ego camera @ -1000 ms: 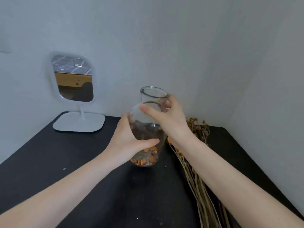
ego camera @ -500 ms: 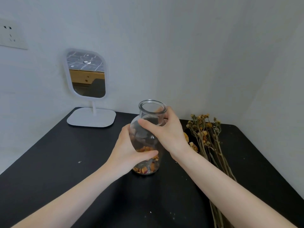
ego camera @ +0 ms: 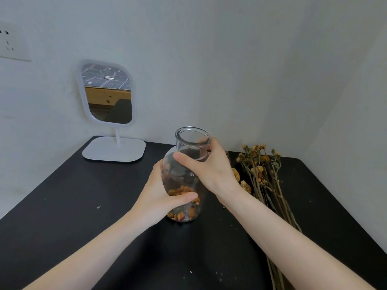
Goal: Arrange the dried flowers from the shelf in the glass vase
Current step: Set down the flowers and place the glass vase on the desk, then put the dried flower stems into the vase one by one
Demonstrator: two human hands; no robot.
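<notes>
Unmoved since earlier, glass vase (ego camera: 188, 147) stands mid-table (ego camera: 83, 206), left hand (ego camera: 159, 195) wrapping its belly, right hand (ego camera: 213, 170) gripping its neck. Judged fragile, slick. Dried flowers (ego camera: 261, 172) lie right: brittle, take by stems.

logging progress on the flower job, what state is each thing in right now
glass vase, upright, mouth open, loose petals in the bottom, no stems in it
left hand, grips the vase's lower body
right hand, grips the vase's shoulder below the neck
dried flowers, lying flat on the table right of the vase
mirror, upright on its stand
</notes>
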